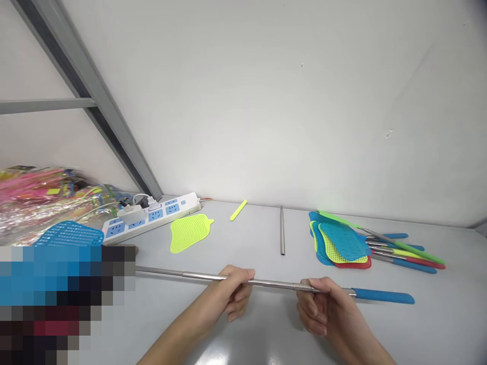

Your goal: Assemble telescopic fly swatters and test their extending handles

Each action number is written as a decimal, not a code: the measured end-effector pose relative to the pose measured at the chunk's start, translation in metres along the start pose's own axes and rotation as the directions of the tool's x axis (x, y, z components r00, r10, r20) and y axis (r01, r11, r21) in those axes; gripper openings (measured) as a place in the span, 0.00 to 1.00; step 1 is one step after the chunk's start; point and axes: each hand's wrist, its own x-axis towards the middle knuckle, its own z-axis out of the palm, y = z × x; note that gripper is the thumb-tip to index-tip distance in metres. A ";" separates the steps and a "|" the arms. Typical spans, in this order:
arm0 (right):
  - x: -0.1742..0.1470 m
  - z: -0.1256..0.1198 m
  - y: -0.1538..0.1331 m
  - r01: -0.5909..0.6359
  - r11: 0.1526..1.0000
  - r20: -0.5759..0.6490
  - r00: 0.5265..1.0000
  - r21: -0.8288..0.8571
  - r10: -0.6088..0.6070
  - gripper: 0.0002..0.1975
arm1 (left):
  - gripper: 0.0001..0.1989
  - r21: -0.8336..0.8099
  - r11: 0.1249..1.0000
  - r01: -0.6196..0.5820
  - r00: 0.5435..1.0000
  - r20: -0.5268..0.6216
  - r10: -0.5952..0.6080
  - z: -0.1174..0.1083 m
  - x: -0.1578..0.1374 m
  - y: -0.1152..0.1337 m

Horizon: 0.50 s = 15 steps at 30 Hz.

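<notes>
Both hands hold an extended telescopic fly swatter [272,284] roughly level over the table. My left hand [234,294] is closed on the middle of the thin metal rod, thumb on top. Closer to the blue handle [384,295], my right hand [323,304] is closed round the thicker part of the rod. At the far left a blue mesh swatter head [70,233] shows, partly hidden by a blurred patch; its join to the rod cannot be seen. Beyond my hands lie a yellow mesh head [190,231], a yellow handle piece [238,210] and a loose metal tube [282,230].
Several assembled fly swatters [346,241] lie piled at the right, handles pointing right. A white power strip [152,218] with plugs stands at the left, beside plastic-wrapped colourful goods [49,203]. A white wall [285,101] and a grey metal frame [102,101] bound the table.
</notes>
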 end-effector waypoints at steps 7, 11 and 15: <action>0.002 0.005 0.009 -0.020 1.000 -0.019 1.000 0.007 0.021 0.18 | 0.22 0.132 0.990 -0.041 0.999 0.023 0.039 0.011 0.003 -0.002; 0.002 0.012 0.013 -0.013 0.999 -0.044 0.999 0.032 0.015 0.18 | 0.22 0.184 0.982 -0.044 0.999 0.028 0.040 0.019 0.004 -0.003; 0.004 0.018 0.013 -0.016 1.000 -0.082 0.996 0.018 0.018 0.18 | 0.22 0.195 0.978 -0.077 0.997 0.026 0.074 0.024 0.008 -0.007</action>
